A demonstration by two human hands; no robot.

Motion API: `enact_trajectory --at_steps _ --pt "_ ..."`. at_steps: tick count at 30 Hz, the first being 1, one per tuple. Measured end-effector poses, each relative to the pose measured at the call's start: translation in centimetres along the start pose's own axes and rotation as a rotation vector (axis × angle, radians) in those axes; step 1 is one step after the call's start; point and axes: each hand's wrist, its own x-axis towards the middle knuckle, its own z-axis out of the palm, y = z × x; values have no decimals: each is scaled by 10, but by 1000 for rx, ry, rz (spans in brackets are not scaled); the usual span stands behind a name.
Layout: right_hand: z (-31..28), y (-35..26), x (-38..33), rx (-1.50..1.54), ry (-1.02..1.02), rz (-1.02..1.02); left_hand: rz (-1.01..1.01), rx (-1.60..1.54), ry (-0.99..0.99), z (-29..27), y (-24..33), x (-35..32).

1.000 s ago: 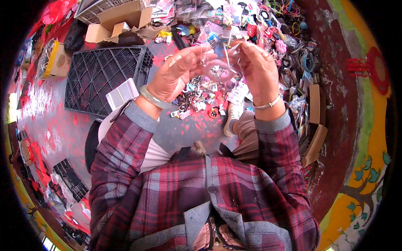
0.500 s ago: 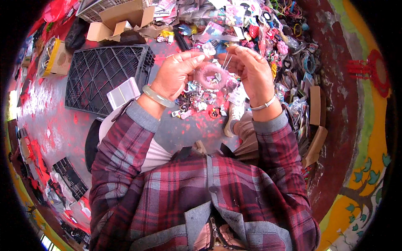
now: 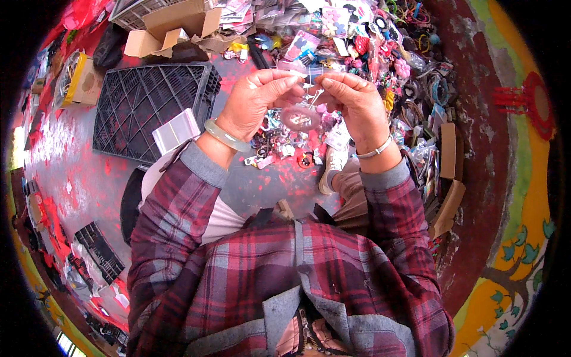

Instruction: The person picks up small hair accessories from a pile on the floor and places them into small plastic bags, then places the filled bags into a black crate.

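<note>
Both hands are up in front of the chest, pinched together on one thing: a small clear plastic packet (image 3: 302, 113) with a pinkish fuzzy ring inside it. The left hand (image 3: 257, 102) grips the packet's top edge with fingertips curled in tight, and the right hand (image 3: 355, 101) does the same from the other side, so the packet hangs between them just above the floor clutter. One pale green smooth bangle (image 3: 225, 134) sits on the left wrist, one thin silvery bracelet (image 3: 376, 151) on the right. Sleeves are red and grey plaid flannel, soft looking.

Right under the hands there's a little scatter of small trinkets and keyring-type bits (image 3: 279, 146) on the red-splotched concrete floor (image 3: 83, 178), too small to count. Further up is a big heap of hair ties, bands and packaged accessories (image 3: 380, 53), loads of colours, glossy wrappers.

To the left, one black plastic grid crate (image 3: 148, 98) lies flat, with one white flat rectangular box (image 3: 176, 131) touching its near edge. Behind it I count two open brown cardboard boxes (image 3: 178, 24). Two more cardboard pieces (image 3: 451, 172) lean by the dark red wall on the right.
</note>
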Motion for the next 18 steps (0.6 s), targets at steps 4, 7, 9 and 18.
enact_trajectory --at_steps 4,7,9,18 --pt "1 -4 -2 -22 6 5 22 23 8 0 4 -2" --pt "2 -5 -2 -33 15 1 18 41 6 -1 6 -4" --pt "1 -6 -2 -51 7 3 5 45 9 -1 8 -5" --pt "8 -14 -4 -1007 319 -957 -60 108 10 1 4 -6"
